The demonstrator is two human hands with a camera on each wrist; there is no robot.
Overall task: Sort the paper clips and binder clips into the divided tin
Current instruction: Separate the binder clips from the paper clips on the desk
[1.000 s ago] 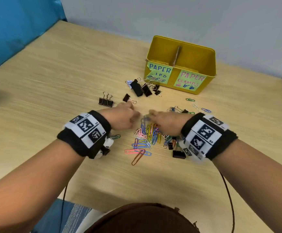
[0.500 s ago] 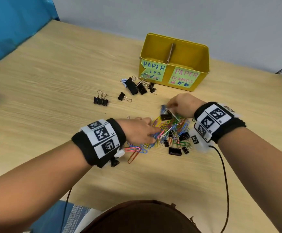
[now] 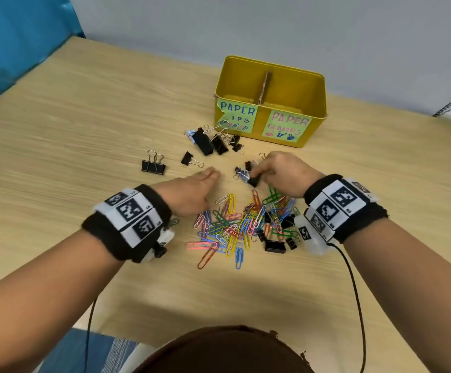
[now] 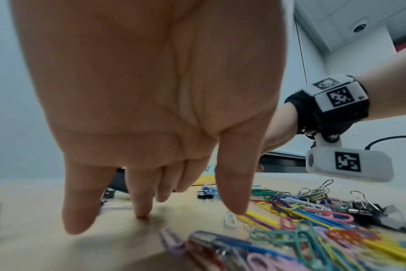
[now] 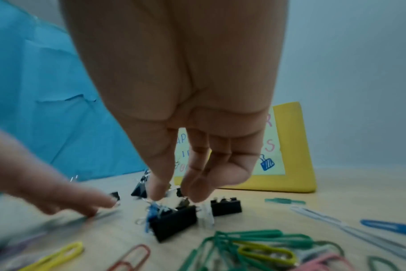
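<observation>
The yellow divided tin (image 3: 310,130) stands at the back, labelled paper clips on the left and paper clamps on the right; a cardboard divider (image 3: 264,87) splits it. Several coloured paper clips (image 3: 241,224) lie heaped between my wrists. My right hand (image 3: 256,175) pinches the wire handles of a black binder clip (image 5: 174,222) at the pile's far edge. That clip hangs tilted, low over the table, with blue paper clips (image 5: 152,210) tangled on it. My left hand (image 3: 210,174) holds nothing, its fingertips (image 4: 141,214) straight and touching the wood.
More black binder clips lie loose: a cluster (image 3: 213,142) before the tin's left half, one (image 3: 153,166) far left, a small one (image 3: 189,158), others (image 3: 274,245) in the pile's near right. A wall runs behind the tin. A cable (image 3: 353,286) trails from my right wrist.
My right hand went from the pile's middle to its far edge and took hold of a black binder clip. My left hand left the pile and slid forward onto bare wood.
</observation>
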